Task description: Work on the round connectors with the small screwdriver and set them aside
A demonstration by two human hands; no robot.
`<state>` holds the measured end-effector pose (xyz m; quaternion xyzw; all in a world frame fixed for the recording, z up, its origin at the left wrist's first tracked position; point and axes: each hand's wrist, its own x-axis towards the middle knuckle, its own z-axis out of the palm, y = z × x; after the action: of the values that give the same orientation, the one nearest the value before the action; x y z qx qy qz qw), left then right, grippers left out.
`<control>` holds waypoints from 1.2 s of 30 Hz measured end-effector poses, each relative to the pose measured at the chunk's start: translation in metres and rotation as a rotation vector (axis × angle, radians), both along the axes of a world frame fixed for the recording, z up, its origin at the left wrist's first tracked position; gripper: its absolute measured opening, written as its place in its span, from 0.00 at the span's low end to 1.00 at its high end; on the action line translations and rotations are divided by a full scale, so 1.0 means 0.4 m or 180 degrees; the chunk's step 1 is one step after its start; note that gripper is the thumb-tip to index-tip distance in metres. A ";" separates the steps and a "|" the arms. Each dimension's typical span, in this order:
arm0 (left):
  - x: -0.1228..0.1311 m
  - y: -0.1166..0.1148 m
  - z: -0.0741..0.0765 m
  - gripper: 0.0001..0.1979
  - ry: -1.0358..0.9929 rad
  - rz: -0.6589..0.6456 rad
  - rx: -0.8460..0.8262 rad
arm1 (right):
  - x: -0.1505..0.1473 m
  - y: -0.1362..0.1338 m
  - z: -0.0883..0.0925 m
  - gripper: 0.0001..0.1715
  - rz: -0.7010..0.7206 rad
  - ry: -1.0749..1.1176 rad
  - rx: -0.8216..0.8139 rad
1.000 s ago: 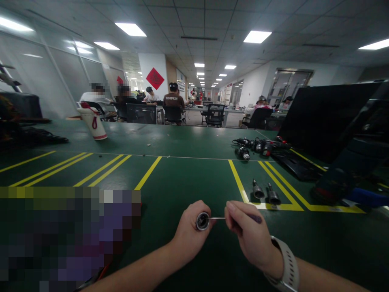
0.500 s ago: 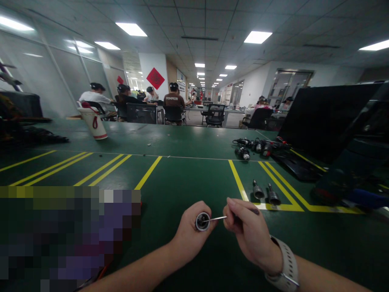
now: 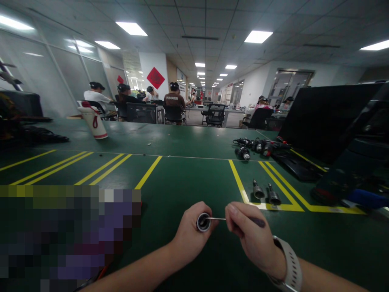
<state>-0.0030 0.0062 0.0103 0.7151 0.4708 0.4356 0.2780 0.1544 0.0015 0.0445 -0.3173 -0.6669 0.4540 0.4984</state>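
My left hand [image 3: 190,235] is closed round a small metal cylinder [image 3: 203,222] whose open round end faces me. My right hand [image 3: 253,241], with a white watch on its wrist, pinches a thin screwdriver [image 3: 240,220] with a dark handle. The slim metal shaft runs left, with its tip inside the cylinder's open end. Both hands hover just above the green table [image 3: 182,182], near its front edge.
Two similar metal cylinders [image 3: 265,192] lie on a yellow line ahead right. A heap of dark parts [image 3: 257,147] lies farther back, with black equipment [image 3: 331,129] on the right. A white and red cup [image 3: 92,121] stands far left. People sit at desks behind.
The hands have shifted slightly; the screwdriver shaft went from tilted to nearly level, its tip staying in the cylinder. Nothing else moved.
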 end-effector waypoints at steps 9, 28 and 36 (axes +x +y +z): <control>-0.002 -0.001 0.005 0.07 -0.0198 -0.0037 -0.0052 | 0.008 -0.016 0.029 0.25 -0.0109 -0.0860 0.1135; -0.003 0.002 0.002 0.07 -0.0100 -0.0017 -0.0121 | 0.017 -0.007 0.042 0.27 0.0197 -0.0853 0.1220; -0.002 -0.003 -0.001 0.06 0.0151 -0.0031 -0.0080 | 0.011 -0.019 0.041 0.23 0.0134 -0.1054 0.1501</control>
<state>-0.0040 0.0048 0.0099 0.7240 0.4792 0.4112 0.2778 0.1588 -0.0061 0.0607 -0.2486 -0.8328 0.2388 0.4332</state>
